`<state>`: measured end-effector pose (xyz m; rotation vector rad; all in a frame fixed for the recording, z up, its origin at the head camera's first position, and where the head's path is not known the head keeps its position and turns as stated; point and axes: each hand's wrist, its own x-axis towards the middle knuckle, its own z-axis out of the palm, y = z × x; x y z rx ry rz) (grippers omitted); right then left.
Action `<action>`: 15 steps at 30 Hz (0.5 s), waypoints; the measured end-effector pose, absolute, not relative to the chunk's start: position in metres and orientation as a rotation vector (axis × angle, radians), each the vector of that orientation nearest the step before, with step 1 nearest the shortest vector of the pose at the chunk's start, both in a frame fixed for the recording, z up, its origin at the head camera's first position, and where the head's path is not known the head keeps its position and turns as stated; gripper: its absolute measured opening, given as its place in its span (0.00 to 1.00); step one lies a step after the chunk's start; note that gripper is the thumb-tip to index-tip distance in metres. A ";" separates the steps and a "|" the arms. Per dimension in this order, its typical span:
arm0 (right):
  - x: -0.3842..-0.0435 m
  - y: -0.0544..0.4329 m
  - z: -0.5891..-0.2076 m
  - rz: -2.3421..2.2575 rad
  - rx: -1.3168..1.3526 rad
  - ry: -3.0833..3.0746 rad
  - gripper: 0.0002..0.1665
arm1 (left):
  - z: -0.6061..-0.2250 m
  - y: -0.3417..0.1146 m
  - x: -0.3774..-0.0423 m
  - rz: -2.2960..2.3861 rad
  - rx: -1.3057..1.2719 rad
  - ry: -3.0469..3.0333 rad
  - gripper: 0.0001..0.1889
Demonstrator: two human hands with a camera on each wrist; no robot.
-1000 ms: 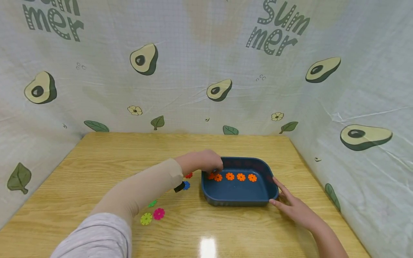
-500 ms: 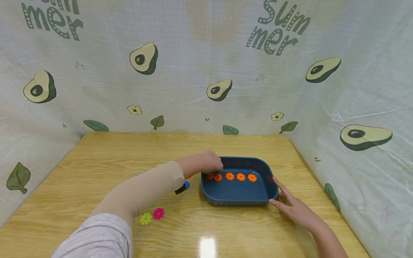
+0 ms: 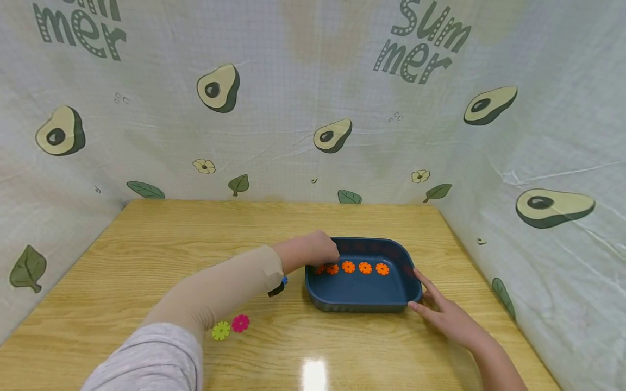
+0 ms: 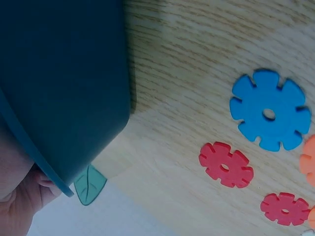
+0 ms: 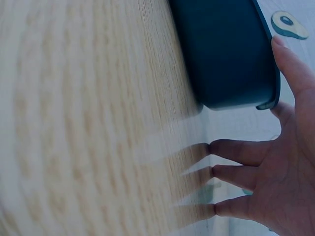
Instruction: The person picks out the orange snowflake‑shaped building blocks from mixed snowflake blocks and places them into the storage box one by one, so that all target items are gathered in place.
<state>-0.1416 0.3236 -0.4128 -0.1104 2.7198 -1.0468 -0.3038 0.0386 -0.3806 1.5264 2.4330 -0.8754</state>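
Note:
My left hand (image 3: 320, 248) reaches over the left rim of a dark blue rectangular box (image 3: 362, 296), its fingers down by the left end of a row of orange notched plastic discs (image 3: 365, 267) on the box floor. The hand covers part of the leftmost disc, and I cannot tell whether the fingertips pinch it. In the left wrist view, the box wall hides most of this hand. With thumb and index finger my right hand (image 3: 445, 317) touches the box's right end. Its other fingers (image 5: 236, 174) are spread straight, tips at the tabletop.
Left of the box lie a blue disc (image 4: 270, 110) and two red discs (image 4: 226, 164), with orange ones at the frame edge. A yellow-green disc (image 3: 221, 330) and a pink disc (image 3: 240, 323) lie nearer on the wooden table (image 3: 274, 353). A printed cloth (image 3: 274, 108) encloses the table.
My left hand has dipped slightly lower in the box, and the second orange disc from the left has shifted a little right. The left forearm now covers the green disc. The right hand stays put.

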 end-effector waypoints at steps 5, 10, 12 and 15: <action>-0.141 0.323 -0.413 -1.049 -0.115 2.729 0.47 | -0.384 0.041 -0.305 -0.833 1.505 2.444 0.12; -0.141 0.323 -0.412 -1.053 -0.117 2.737 0.47 | -0.384 0.043 -0.306 -0.804 1.500 2.442 0.11; -0.141 0.323 -0.412 -1.055 -0.115 2.736 0.47 | -0.383 0.043 -0.307 -0.762 1.498 2.442 0.10; -0.140 0.323 -0.412 -1.048 -0.113 2.738 0.47 | -0.378 0.040 -0.309 -0.666 1.510 2.447 0.06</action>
